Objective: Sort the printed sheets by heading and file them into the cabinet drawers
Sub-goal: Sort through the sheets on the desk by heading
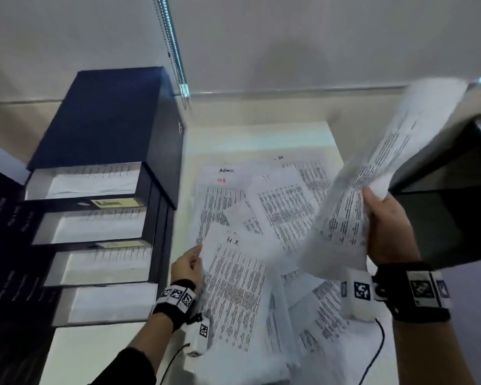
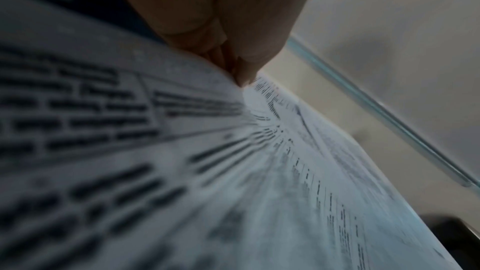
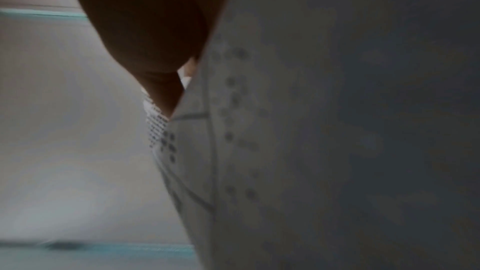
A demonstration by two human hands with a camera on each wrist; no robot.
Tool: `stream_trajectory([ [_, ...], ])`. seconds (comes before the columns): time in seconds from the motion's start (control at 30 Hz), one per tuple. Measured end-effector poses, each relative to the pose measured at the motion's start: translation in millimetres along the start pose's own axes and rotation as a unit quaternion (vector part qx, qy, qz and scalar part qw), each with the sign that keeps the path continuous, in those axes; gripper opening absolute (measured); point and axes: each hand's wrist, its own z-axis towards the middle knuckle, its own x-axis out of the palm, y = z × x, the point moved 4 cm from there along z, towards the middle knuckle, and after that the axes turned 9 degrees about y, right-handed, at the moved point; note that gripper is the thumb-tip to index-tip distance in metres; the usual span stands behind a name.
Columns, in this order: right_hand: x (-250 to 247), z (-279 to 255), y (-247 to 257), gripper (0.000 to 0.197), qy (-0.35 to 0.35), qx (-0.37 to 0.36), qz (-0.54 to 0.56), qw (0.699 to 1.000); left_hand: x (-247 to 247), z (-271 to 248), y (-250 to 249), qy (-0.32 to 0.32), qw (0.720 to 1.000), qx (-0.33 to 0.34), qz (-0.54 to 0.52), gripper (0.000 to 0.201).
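Observation:
Several printed sheets lie in a loose overlapping pile on the white table (image 1: 261, 140). One is headed "Admin" (image 1: 220, 195), another "H.R" (image 1: 233, 287). My left hand (image 1: 196, 252) pinches the top left corner of the H.R sheet; in the left wrist view the fingertips (image 2: 239, 77) close on the sheet's edge (image 2: 130, 130). My right hand (image 1: 372, 201) grips a motion-blurred sheet (image 1: 372, 168) raised above the pile at the right; its heading cannot be read. The right wrist view shows the hand (image 3: 166, 100) against that sheet (image 3: 285, 130). The dark blue cabinet (image 1: 109, 120) stands at the left.
Several cabinet drawers are pulled out in steps, the top one (image 1: 89, 182) and the second (image 1: 95, 226) holding sheets, with yellow labels (image 1: 114, 202) on their fronts. A black box-like object (image 1: 450, 204) stands close at the right. A black cable (image 1: 378, 345) runs over the table's near edge.

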Motion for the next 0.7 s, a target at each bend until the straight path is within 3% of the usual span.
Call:
stream_trajectory([
  [0.07,25,-12,18,0.030,0.066,-0.022,0.026,0.997,5,3,7,0.010,1.000,-0.024,0.005,0.041],
  [0.13,30,-17,19,0.044,0.091,-0.003,0.056,0.994,11,7,8,0.036,0.998,-0.047,0.024,0.044],
  [0.2,31,-23,-3,0.040,0.111,0.067,0.083,0.988,12,13,4,0.053,0.995,-0.050,0.068,0.044],
  [0.27,22,-35,-47,0.038,0.088,0.149,-0.011,0.985,11,20,-2,0.054,0.990,-0.056,0.121,0.044],
  [0.33,-5,-48,-104,0.024,0.037,0.208,-0.243,0.947,11,32,-7,0.064,0.990,-0.055,0.117,0.051],
  [0.4,-32,-62,-159,0.025,0.015,0.254,-0.415,0.874,11,45,-8,0.074,0.988,-0.054,0.124,0.051],
  [0.5,-50,-83,-219,0.013,0.021,0.285,-0.483,0.828,15,65,-7,0.104,0.982,-0.035,0.151,0.049],
  [0.57,-50,-91,-241,0.017,0.044,0.302,-0.509,0.805,18,75,-12,0.120,0.978,-0.027,0.167,0.046],
  [0.7,-40,-93,-257,0.020,0.062,0.327,-0.506,0.796,21,77,-28,0.103,0.981,0.016,0.161,0.038],
])
